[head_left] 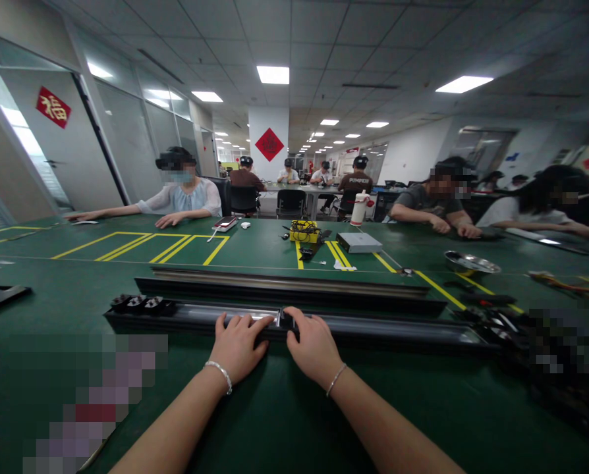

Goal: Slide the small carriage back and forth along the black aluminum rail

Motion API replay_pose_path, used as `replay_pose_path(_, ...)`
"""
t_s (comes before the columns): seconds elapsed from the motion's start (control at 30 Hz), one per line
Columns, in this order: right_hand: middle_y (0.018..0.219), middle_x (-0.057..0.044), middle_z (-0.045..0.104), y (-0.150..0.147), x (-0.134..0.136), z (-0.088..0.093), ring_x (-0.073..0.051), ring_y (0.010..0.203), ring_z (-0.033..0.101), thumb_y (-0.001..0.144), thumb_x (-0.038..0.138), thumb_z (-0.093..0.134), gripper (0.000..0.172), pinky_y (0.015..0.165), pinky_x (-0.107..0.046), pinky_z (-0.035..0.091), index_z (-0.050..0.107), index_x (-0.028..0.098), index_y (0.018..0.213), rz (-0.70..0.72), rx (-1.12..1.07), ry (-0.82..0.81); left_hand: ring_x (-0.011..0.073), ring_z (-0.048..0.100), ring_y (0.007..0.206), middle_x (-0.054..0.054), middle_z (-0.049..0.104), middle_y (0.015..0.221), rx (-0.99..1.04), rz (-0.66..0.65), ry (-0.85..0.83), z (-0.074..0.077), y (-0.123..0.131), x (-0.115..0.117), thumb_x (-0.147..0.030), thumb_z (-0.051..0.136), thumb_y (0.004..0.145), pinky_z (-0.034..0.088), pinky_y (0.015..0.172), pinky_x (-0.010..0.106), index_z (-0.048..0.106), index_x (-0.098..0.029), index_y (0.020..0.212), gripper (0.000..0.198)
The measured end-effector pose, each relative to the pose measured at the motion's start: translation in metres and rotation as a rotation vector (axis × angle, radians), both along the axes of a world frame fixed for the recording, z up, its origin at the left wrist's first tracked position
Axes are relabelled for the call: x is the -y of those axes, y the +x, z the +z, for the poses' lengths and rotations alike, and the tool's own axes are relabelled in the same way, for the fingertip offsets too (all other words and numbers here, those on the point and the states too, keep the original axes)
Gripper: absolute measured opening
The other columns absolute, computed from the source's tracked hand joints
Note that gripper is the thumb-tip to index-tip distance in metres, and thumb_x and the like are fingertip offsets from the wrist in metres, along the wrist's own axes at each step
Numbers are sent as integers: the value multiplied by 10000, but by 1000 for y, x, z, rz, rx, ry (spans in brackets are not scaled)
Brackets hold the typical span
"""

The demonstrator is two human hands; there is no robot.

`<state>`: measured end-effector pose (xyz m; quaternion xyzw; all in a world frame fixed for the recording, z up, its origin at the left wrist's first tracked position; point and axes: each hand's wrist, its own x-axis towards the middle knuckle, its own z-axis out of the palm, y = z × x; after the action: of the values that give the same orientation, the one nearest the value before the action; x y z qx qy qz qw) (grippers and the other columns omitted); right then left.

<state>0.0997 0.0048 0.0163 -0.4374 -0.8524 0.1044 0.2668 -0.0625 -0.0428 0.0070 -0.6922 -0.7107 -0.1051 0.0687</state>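
A long black channel point(383, 331) lies across the green table in front of me. Several round black and silver parts point(137, 303) sit in its left end. My left hand point(238, 342) rests on the channel near its middle, fingers spread. Just right of it, my right hand point(314, 343) has its index finger and thumb around a small black piece point(286, 320) in the channel, beside a bright silver strip point(255, 314). The underside of that piece is hidden. Behind the channel lies a second long black rail point(294, 289).
Dark cabled parts point(502, 326) lie at the channel's right end. Farther back are a metal bowl point(471, 263), a grey box point(358, 242), a yellow block with black cable point(304, 230) and a phone point(226, 224). People sit across the green table point(77, 276).
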Motion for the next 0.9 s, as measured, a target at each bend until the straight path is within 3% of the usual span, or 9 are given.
replay_pose_path(0.9,934,-6,636,1,-1,0,-153,880,551,800,210,414,334,885,-287,276,470,242,1128,-15,-3,23,222,464,958,16,549,982,-32,-25,15,-2,-2,0,-396,427,765,117,947,509,375,-420,1215,453)
